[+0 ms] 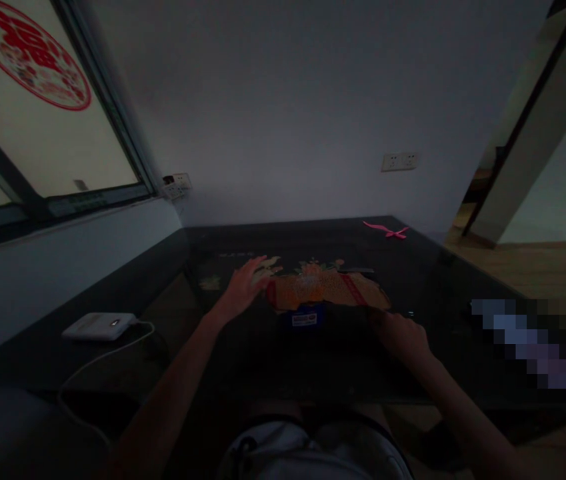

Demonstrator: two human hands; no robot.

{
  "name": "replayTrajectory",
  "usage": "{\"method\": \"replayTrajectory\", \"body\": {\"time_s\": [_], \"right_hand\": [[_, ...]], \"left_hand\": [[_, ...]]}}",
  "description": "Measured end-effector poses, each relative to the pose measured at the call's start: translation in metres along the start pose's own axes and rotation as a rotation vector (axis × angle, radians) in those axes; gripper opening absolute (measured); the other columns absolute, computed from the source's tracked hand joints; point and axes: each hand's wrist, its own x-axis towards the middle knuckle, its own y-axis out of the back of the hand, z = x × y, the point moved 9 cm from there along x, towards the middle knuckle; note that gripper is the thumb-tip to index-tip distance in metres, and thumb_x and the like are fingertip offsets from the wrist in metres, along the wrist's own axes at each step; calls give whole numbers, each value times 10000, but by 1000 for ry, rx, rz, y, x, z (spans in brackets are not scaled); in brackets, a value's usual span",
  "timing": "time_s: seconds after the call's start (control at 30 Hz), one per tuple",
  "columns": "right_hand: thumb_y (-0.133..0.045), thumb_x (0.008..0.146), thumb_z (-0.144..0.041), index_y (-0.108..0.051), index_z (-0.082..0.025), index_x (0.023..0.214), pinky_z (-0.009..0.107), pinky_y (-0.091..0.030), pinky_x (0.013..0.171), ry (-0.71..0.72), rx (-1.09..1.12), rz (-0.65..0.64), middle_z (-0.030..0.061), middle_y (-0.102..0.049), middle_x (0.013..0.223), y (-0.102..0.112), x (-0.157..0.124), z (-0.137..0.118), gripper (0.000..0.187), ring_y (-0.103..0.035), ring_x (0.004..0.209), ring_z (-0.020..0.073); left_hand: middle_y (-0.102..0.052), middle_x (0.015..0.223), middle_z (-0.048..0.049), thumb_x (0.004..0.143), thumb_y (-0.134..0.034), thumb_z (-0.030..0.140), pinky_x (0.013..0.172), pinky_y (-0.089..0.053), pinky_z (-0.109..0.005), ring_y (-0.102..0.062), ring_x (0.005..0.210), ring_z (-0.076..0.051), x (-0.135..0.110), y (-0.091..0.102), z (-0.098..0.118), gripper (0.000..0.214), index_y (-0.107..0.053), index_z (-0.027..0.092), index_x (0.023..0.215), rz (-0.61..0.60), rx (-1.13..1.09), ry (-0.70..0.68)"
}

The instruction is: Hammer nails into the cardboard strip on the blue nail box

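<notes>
A long tan patterned piece with red bands (335, 289) lies across the dark table in front of me. I cannot tell what it is made of. My left hand (243, 285) is open at its left end, fingers stretched forward and apart, with the fingertips close to the edge. Just off the lower right corner, my right hand (405, 337) is closed. Its fingertips are in shadow, so what they hold, if anything, is hidden. A small blue box (307, 318) with a white label shows at the near edge of the tan piece, partly covered by it.
On the left of the table (243, 360) lies a white power bank (100, 326) with a white cable (107, 353) running off the near edge. A pink ribbon (387, 231) lies at the far right corner. Wall (287, 133) and window (63, 147) border the table.
</notes>
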Motion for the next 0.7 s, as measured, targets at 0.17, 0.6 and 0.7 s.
{"method": "replayTrajectory", "body": {"time_s": [0.17, 0.6, 0.7], "right_hand": [[-269, 907, -343, -516, -251, 1212, 368, -480, 618, 19, 4, 11, 105, -694, 901, -1, -1, 0, 403, -663, 796, 285], [-269, 890, -394, -549, -254, 1157, 382, -470, 635, -13, 20, 1, 111, -686, 921, -6, 2, 4, 412, -655, 815, 292], [-266, 888, -399, -554, -253, 1150, 375, -470, 632, -23, 26, -6, 112, -684, 924, -6, 2, 5, 415, -655, 816, 288]], "left_hand": [[-519, 1241, -111, 850, -266, 555, 1037, -298, -414, -439, 1191, -230, -32, 0, -99, 565, -522, 155, 1156, 8, 158, 112], [-124, 1480, -55, 866, -193, 563, 1079, -136, -488, -94, 1360, -232, -77, -74, -127, 631, -185, 238, 1406, -417, 301, 71], [-135, 1477, -58, 880, -189, 533, 1097, -131, -436, -94, 1361, -206, -77, -75, -124, 622, -182, 207, 1409, -422, 282, 27]]}}
